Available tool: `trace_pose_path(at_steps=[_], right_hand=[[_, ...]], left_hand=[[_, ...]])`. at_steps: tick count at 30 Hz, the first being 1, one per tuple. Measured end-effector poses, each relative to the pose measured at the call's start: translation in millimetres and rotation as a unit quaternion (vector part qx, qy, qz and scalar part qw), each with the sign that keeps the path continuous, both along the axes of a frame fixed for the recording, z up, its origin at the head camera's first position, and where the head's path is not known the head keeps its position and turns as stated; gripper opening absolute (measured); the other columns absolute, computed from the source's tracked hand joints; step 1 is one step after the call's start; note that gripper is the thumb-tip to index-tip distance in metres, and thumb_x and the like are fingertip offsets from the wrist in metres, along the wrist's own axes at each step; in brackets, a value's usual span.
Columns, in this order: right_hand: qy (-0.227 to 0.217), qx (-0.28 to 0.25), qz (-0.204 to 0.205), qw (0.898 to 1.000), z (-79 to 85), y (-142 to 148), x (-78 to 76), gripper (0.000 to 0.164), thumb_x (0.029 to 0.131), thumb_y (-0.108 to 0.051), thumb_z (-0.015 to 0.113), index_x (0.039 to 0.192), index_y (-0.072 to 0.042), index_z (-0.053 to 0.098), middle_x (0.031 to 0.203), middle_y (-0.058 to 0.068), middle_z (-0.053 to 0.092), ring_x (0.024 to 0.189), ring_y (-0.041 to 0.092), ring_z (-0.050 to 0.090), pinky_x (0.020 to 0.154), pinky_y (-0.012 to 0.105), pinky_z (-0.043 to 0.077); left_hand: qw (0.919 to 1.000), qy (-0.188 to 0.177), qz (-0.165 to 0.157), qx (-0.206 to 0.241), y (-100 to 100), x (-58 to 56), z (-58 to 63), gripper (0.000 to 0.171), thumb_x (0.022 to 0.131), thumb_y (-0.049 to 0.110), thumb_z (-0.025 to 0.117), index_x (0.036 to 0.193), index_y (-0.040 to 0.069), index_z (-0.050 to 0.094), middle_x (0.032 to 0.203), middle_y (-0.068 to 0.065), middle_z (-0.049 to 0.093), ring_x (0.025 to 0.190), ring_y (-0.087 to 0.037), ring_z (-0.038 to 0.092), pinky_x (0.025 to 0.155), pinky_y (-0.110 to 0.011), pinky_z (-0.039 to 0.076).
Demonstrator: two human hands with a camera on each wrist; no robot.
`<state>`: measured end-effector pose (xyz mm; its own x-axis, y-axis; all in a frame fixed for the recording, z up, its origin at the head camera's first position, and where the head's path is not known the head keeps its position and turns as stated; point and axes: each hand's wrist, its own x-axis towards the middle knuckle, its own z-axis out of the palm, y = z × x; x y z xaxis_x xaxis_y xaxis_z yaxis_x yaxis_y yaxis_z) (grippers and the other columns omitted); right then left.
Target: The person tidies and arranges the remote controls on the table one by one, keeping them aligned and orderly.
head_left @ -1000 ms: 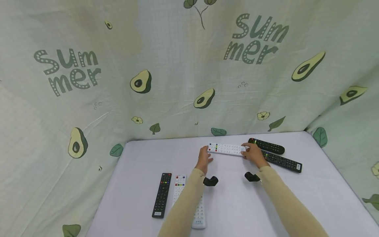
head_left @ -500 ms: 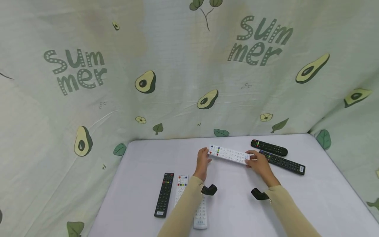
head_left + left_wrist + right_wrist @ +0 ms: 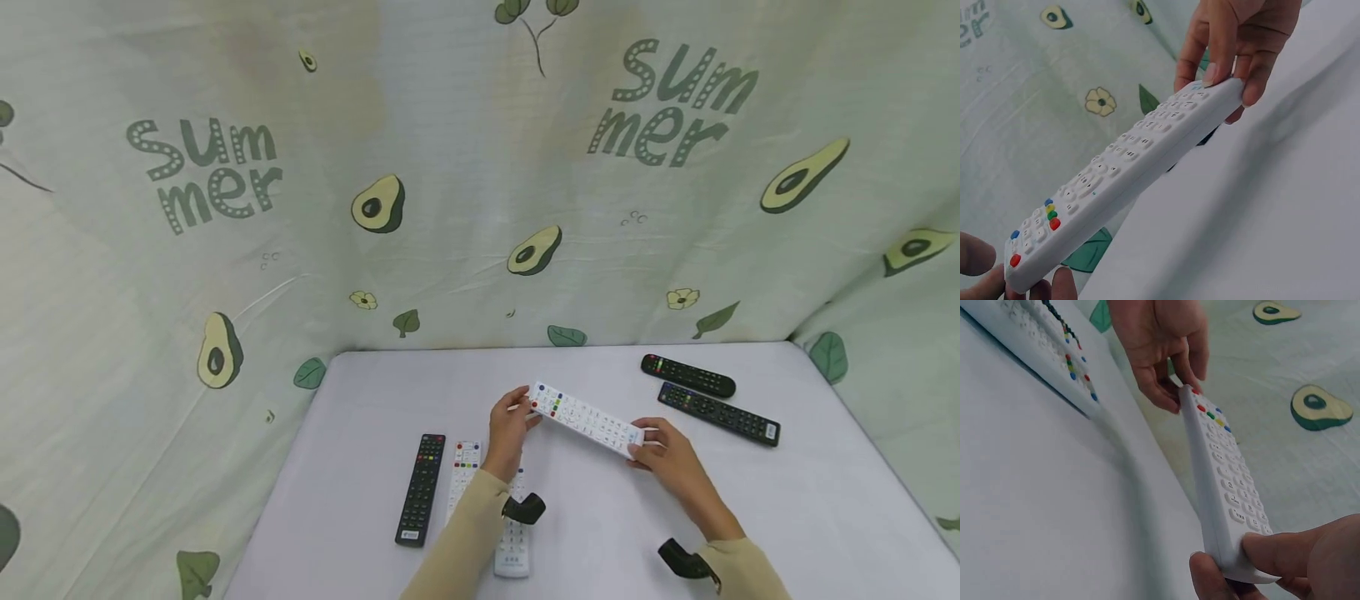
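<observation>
A white remote control [image 3: 587, 419] with coloured buttons at its left end is held up over the table between both hands. My right hand [image 3: 672, 461] grips its right end; in the right wrist view the thumb [image 3: 1279, 550] lies on top of the plain end and fingers are beneath. At the coloured-button end, my left hand [image 3: 507, 433] holds the remote by its tip, fingertips [image 3: 1163, 400] bent in against it. From the left wrist, the remote [image 3: 1122, 175] appears tilted, with left fingers under its near end.
Two black remotes [image 3: 720, 414] [image 3: 688, 375] lie at the back right of the white table [image 3: 360, 417]. On the left lie another black remote [image 3: 421, 490] and two white remotes [image 3: 512, 550] [image 3: 462, 471], partly hidden by the left arm. A printed cloth [image 3: 450, 167] hangs behind.
The white remote has come away from the back of the table toward the person, its right end swinging nearer. Both hands moved with it, and the right hand drew away from the black remotes.
</observation>
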<state>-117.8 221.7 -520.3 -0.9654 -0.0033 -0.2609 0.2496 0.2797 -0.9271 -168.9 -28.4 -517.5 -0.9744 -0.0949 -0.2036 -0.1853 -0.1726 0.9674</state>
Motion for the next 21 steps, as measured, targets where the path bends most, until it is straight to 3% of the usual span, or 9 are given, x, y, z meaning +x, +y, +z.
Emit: trace_pose_path(at_steps=[9,21], right_hand=[[-0.033,-0.013,0.017,0.999,-2.3,-11,28.8,0.054,0.1,0.003,0.065,0.15,0.008,0.045,0.132,0.025,0.056,0.107,0.021,0.07,0.084,0.031,0.064],[-0.065,-0.013,0.05,0.997,-10.4,-28,59.7,0.055,0.091,0.002,0.075,0.14,0.009,0.051,0.118,0.013,0.066,0.107,0.024,0.071,0.082,0.03,0.063]], left_hand=[[0.9997,0.016,-0.013,-0.008,-8,13.5,-3.3,0.026,0.106,0.001,0.057,0.128,-0.002,0.069,0.121,-0.016,0.06,0.107,-0.021,0.065,0.094,-0.032,0.062],[0.999,0.003,-0.038,-0.025,-13,29.5,-3.1,0.023,0.105,0.004,0.061,0.126,-0.001,0.071,0.124,-0.013,0.066,0.107,-0.019,0.07,0.096,-0.033,0.062]])
